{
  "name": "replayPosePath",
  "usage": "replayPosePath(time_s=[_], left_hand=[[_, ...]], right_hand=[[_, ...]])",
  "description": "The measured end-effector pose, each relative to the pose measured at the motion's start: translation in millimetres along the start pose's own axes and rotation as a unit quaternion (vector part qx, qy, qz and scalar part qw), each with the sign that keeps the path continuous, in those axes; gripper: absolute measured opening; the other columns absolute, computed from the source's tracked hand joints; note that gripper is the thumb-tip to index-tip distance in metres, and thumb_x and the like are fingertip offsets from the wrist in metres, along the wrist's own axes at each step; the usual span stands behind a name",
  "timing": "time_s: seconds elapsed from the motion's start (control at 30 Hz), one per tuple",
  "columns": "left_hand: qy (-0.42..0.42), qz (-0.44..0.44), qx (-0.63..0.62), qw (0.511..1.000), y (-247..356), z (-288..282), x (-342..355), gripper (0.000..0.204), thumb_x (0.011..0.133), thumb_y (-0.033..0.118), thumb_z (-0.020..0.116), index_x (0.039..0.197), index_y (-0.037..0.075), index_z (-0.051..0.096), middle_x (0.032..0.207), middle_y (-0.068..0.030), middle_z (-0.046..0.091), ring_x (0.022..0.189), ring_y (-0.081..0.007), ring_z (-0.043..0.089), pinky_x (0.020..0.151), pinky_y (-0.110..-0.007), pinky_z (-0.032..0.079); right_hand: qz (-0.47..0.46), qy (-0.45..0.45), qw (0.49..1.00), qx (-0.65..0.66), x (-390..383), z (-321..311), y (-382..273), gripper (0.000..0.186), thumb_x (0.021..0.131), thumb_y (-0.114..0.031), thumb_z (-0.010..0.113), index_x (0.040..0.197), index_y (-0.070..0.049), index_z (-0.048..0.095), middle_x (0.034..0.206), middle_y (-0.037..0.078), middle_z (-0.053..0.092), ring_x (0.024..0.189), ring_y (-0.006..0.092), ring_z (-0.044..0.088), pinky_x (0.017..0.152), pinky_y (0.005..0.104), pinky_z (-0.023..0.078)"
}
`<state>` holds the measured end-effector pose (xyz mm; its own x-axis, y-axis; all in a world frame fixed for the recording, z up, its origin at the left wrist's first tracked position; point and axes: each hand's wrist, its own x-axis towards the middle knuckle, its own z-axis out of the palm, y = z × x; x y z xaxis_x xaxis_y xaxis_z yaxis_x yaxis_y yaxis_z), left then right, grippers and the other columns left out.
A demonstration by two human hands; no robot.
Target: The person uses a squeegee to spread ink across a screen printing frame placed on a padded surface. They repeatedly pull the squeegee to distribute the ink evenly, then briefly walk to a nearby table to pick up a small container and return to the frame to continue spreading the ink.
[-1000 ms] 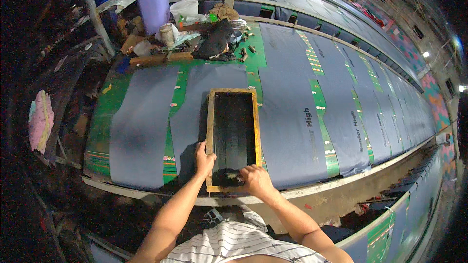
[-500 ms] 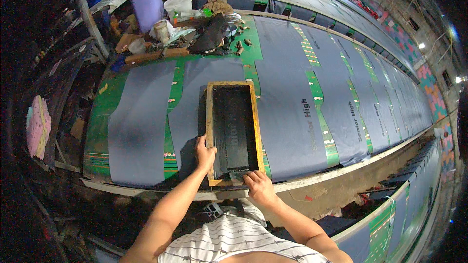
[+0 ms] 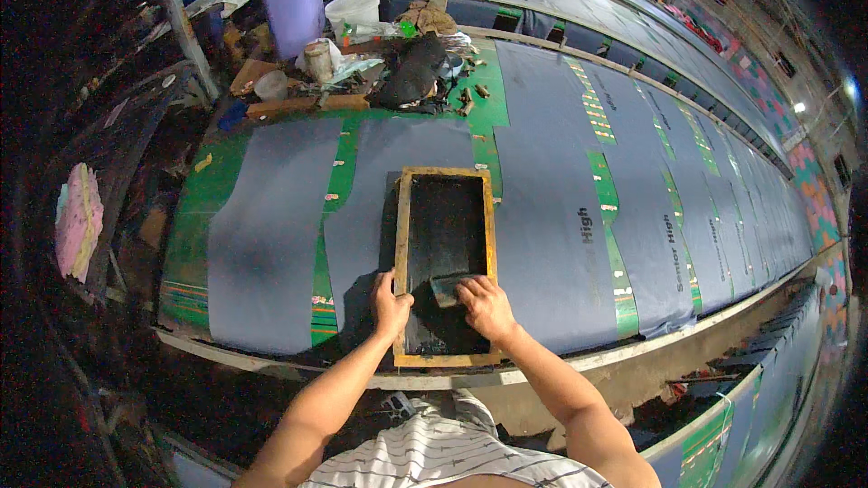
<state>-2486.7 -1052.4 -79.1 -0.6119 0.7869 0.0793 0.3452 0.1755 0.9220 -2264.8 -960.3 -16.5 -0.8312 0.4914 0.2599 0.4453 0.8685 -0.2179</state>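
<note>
A wooden-framed printing screen (image 3: 493, 217) with dark ink on its mesh lies over a grey fabric piece (image 3: 366, 217) on the long green table. My left hand (image 3: 391, 309) is closed round the frame's left side. Inside the frame, my right hand (image 3: 488, 309) grips a small dark squeegee (image 3: 445, 289), which rests on the mesh in the lower half. The hand covers part of the squeegee. To the right, another grey fabric piece (image 3: 551, 217) bears dark printed lettering.
At the back left stand a purple jug (image 3: 292, 4), a white bucket (image 3: 353, 11), a small jar (image 3: 318, 61) and a black cloth (image 3: 411, 72). More grey pieces run along the table to the right. A pale rail (image 3: 579, 370) edges its near side.
The squeegee in my right hand has moved from the frame's near end farther up the mesh. My left hand keeps its grip on the frame's side. The whole view has shifted slightly.
</note>
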Motion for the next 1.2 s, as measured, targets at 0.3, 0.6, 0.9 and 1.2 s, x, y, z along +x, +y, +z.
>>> replayPosePath(time_s=[0.3, 0.6, 0.9, 1.2], left_hand=[[-0.029, -0.04, -0.03, 0.998, 1.8, -2.3, -2.2, 0.063, 0.067, -0.004, 0.071, 0.129, -0.005, 0.059, 0.116, -0.0185, 0.061, 0.111, -0.0369, 0.061, 0.097, -0.042, 0.049], [-0.02, -0.073, -0.064, 0.995, 1.7, -1.9, -5.7, 0.064, 0.068, -0.009, 0.069, 0.13, -0.002, 0.059, 0.115, -0.0162, 0.059, 0.108, -0.035, 0.063, 0.093, -0.039, 0.053], [-0.007, -0.013, -0.011, 1.0, 7.7, -1.9, -2.4, 0.063, 0.065, -0.008, 0.071, 0.127, -0.002, 0.06, 0.112, -0.0159, 0.062, 0.107, -0.0353, 0.063, 0.095, -0.04, 0.052], [0.005, -0.013, -0.029, 0.999, -5.3, 0.9, -3.3, 0.062, 0.067, -0.006, 0.071, 0.128, -0.003, 0.061, 0.114, -0.0168, 0.062, 0.109, -0.0358, 0.064, 0.094, -0.04, 0.053]], right_hand=[[0.015, 0.034, 0.999, -0.017, 104.9, 19.7, 80.3, 0.04, 0.076, -0.008, 0.066, 0.116, -0.005, 0.067, 0.114, 0.013, 0.067, 0.11, 0.0351, 0.06, 0.098, 0.0451, 0.051], [0.026, 0.06, 0.998, -0.025, 193.5, 24.7, 130.3, 0.022, 0.079, -0.008, 0.069, 0.1, -0.006, 0.07, 0.104, 0.015, 0.071, 0.103, 0.0375, 0.064, 0.089, 0.0483, 0.053], [0.053, -0.014, 0.998, 0.04, 189.7, 10.2, 127.4, 0.014, 0.081, -0.011, 0.068, 0.094, -0.005, 0.072, 0.095, 0.018, 0.071, 0.096, 0.0403, 0.067, 0.084, 0.0519, 0.054], [0.019, 0.05, 0.999, -0.009, 137.6, 0.8, 103.2, 0.03, 0.083, -0.012, 0.066, 0.112, -0.005, 0.066, 0.119, 0.013, 0.068, 0.112, 0.0339, 0.062, 0.092, 0.0456, 0.054]])
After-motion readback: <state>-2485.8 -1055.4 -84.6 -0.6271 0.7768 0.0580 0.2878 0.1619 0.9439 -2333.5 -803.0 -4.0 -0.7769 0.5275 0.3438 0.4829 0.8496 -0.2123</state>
